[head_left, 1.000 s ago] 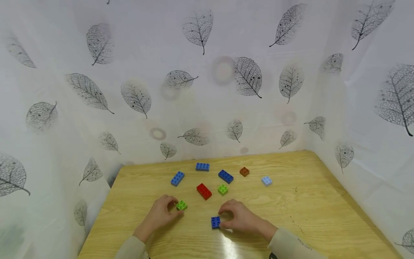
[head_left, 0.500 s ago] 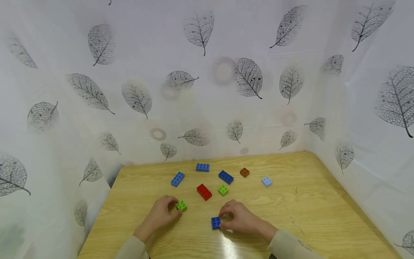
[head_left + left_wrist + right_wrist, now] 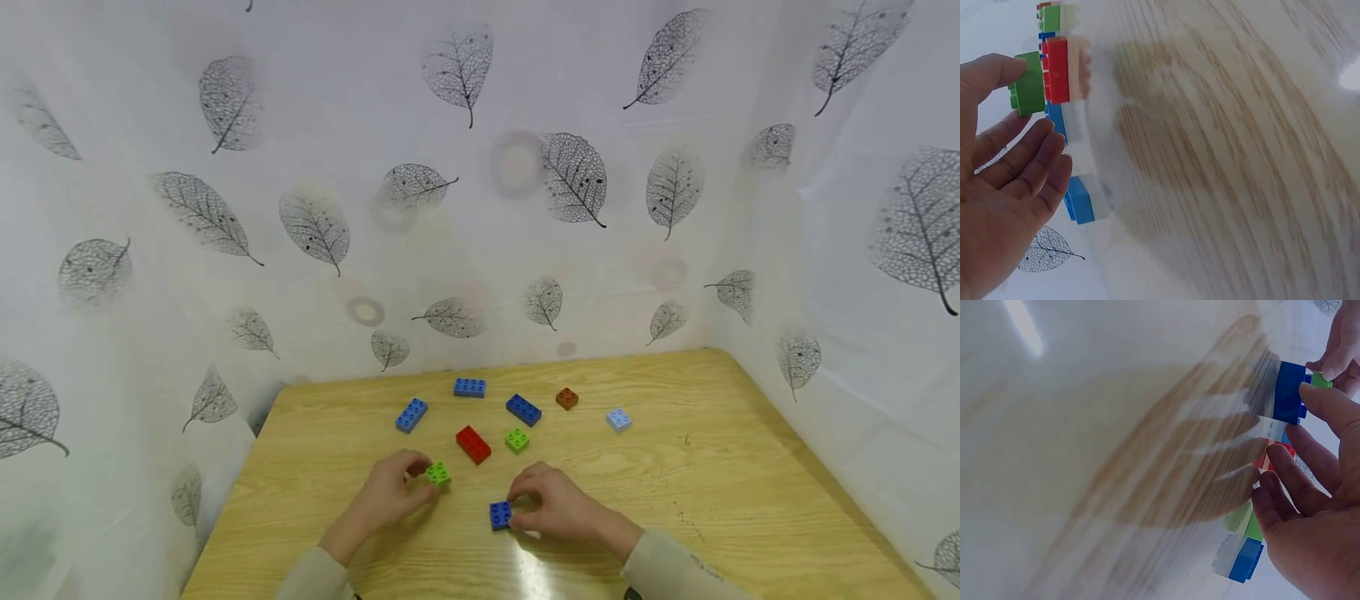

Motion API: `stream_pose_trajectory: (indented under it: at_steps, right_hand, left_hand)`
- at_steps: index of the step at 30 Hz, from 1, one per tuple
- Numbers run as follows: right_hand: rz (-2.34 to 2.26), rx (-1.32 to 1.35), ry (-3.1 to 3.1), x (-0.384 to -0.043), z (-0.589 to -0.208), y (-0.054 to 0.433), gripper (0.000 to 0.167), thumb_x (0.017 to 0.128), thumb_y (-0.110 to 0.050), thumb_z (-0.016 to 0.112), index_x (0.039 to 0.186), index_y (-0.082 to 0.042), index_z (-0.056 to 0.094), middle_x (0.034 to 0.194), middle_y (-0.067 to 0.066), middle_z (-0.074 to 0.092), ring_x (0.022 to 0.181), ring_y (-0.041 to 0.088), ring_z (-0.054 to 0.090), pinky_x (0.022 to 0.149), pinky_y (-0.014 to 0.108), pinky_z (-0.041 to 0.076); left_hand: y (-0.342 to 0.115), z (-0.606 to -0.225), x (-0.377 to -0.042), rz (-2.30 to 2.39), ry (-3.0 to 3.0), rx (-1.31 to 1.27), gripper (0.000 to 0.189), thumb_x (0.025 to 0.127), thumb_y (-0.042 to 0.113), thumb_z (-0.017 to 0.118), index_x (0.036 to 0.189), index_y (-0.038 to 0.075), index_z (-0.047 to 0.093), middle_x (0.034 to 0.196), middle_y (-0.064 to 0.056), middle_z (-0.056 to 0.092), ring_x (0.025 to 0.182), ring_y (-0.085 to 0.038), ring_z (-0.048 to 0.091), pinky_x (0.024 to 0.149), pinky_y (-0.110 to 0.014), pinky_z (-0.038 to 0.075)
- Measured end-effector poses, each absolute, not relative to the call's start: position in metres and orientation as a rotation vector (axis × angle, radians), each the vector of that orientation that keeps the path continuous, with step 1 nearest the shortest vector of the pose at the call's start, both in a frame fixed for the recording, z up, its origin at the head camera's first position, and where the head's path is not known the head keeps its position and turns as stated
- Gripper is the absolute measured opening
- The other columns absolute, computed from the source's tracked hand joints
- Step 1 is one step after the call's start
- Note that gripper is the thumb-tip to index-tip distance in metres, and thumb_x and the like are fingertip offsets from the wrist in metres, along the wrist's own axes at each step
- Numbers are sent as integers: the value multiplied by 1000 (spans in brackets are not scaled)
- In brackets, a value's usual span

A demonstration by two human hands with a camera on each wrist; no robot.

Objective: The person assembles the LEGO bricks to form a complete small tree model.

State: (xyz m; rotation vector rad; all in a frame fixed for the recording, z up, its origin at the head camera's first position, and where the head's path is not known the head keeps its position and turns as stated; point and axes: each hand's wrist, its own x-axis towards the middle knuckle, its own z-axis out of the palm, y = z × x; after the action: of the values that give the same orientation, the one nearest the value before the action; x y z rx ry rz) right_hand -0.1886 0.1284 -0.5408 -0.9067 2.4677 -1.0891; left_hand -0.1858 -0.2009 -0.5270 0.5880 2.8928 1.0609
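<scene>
A small lime-green toy brick [image 3: 438,476] is pinched between the thumb and index finger of my left hand [image 3: 390,492]. The left wrist view shows that green brick [image 3: 1030,84] held over the table, its studs facing up. My right hand [image 3: 551,507] pinches a square dark blue brick [image 3: 500,516] by its right side. In the right wrist view, this blue brick [image 3: 1290,392] sits on the glossy tabletop beside its reflection, thumb and index finger at its edges. The green brick in the left hand is up and to the left of the blue one.
Beyond the hands lie a red brick [image 3: 473,445], a second lime-green brick [image 3: 517,441], a dark blue long brick [image 3: 523,410], two mid-blue long bricks [image 3: 412,415], a brown brick [image 3: 567,398] and a pale blue brick [image 3: 618,419]. A leaf-patterned curtain [image 3: 480,208] borders the wooden table [image 3: 675,467].
My left hand has taken the green brick up and moved it a little to the right, towards the blue brick. The right hand and its blue brick have stayed in place.
</scene>
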Motion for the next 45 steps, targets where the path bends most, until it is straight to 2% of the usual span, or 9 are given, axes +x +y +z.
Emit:
stream_pose_trajectory:
  at_steps: [6,14,23,32,45]
  right_hand:
    - [-1084,-905,2463,-189,-541,129,25,93,-34,81,114,-21,79,119,-10,70,119,15,60,105,36,51]
    - [-1078,-900,2465,-188,-539,128,26,93,-35,80,115,-21,79,120,-10,70,119,15,60,106,37,51]
    - [-1066,-915,2483,-188,-540,128,26,93,-36,80,115,-22,79,120,-10,70,119,13,60,106,38,51]
    - [-1064,-941,2504,-188,-544,128,25,94,-35,79,115,-23,78,120,-10,70,119,14,60,105,38,51]
    - [-1075,-930,2500,-188,-543,128,26,93,-34,80,115,-21,79,120,-9,71,119,14,60,104,36,50]
  left_hand:
    - [-191,-522,-183,1113,2831,637,28,91,21,81,114,10,72,106,-1,73,99,-26,69,83,-34,58]
    - [-180,-522,-183,1108,2776,681,30,93,25,80,119,13,70,111,2,73,102,-21,68,86,-33,57]
    - [-166,-527,-183,1123,2715,781,29,93,27,80,118,14,70,110,3,74,101,-19,69,86,-31,57]
    - [-150,-527,-181,1136,2647,848,29,93,25,80,117,12,71,110,-1,75,102,-22,71,88,-33,58]
    - [-137,-528,-177,1123,2574,869,26,93,25,80,115,15,71,110,4,74,102,-14,68,88,-28,56]
